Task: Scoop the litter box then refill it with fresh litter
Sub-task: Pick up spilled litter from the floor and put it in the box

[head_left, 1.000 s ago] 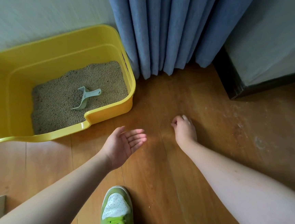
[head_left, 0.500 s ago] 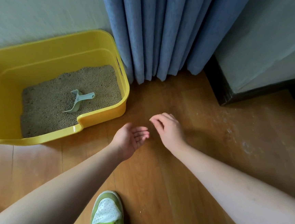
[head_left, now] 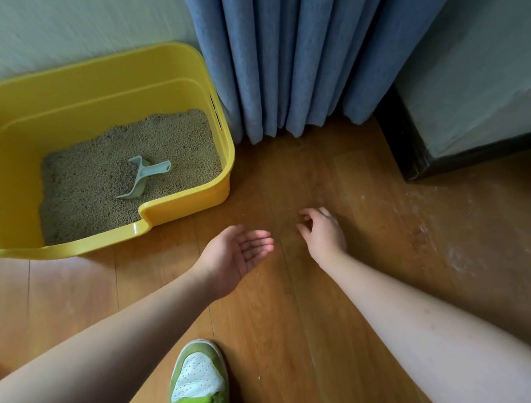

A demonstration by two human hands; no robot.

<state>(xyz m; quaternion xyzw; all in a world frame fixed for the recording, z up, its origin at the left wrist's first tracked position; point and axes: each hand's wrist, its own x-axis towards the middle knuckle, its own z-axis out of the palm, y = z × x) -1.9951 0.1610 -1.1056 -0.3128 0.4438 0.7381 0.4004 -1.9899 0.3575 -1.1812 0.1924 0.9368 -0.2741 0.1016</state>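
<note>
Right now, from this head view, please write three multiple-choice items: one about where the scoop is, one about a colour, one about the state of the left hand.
1. Where does the scoop lie?
A. on the floor
B. on the litter in the box
C. in the right hand

2. What colour is the box?
A. yellow
B. blue
C. white

3. How is the left hand?
A. gripping the scoop
B. pressed flat on the box rim
C. open, palm up, holding nothing

Key:
1 B: the scoop rests on the litter inside the box.
2 A: its walls are yellow; the curtain is the blue thing.
3 C: its fingers are nearly straight over the floor, with nothing visible in the palm.
</note>
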